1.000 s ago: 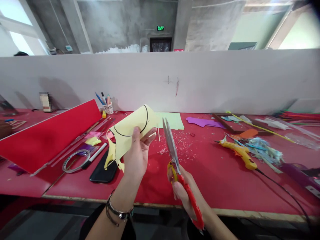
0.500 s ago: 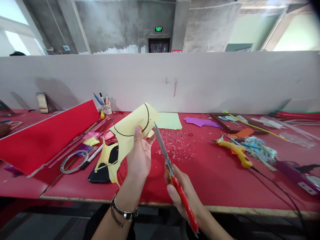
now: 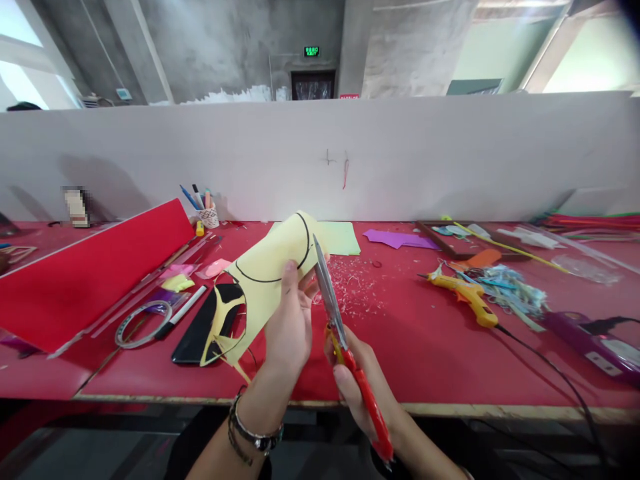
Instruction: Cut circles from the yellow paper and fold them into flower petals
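Grips yellow sheet [image 3: 265, 259] in left hand [image 3: 291, 327], scissors [image 3: 349, 360] in right hand [image 3: 371, 367]; now overlaps sheet's edge with blades [image 3: 327, 283], apart earlier.

The green sign [image 3: 311, 51] on the wall [image 3: 225, 47] above the doorway [image 3: 313, 85] reads "EXIT" beneath characters too small to read.

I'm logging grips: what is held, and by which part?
Left grip: yellow paper, by its lower-right edge, near the curved black line. Right grip: scissors, by the handles.
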Available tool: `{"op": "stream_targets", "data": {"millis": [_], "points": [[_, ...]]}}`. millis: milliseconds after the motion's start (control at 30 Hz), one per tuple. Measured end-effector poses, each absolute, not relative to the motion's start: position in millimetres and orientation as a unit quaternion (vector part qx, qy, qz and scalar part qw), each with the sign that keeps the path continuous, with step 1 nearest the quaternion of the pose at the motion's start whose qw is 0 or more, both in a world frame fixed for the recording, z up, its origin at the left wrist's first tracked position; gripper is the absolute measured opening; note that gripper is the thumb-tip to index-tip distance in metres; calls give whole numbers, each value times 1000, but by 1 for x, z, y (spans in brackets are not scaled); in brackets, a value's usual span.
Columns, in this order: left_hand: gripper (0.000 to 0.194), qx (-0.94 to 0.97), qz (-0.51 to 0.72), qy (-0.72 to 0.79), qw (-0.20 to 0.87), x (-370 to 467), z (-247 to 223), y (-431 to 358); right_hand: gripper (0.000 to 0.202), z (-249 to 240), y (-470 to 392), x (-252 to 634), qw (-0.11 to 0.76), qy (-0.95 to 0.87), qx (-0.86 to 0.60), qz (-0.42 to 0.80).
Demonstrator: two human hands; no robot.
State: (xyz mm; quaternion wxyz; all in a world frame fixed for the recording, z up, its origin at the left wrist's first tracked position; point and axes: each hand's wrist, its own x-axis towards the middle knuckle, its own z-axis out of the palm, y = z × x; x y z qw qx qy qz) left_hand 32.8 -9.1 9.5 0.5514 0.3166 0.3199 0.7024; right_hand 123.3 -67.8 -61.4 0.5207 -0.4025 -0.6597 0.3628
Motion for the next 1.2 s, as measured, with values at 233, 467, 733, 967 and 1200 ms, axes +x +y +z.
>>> {"op": "stream_targets", "data": {"millis": [233,467,733,967,1200], "points": [[21,317,699,303,564,30,8,-10,42,-63,-68,126,521,-648,-401,385],[25,332,677,320,574,28,10,-14,48,-61,-68,126,519,-654,-416,360],[22,289,692,310,584,28,11,-17,51,-65,-68,121,536,-636,-391,394],[26,283,674,315,605,27,9,-17,54,-68,-68,122,544,-621,-384,415],[28,299,660,329,606,25,6,-14,54,-72,-66,123,543,-617,-377,427]]}}
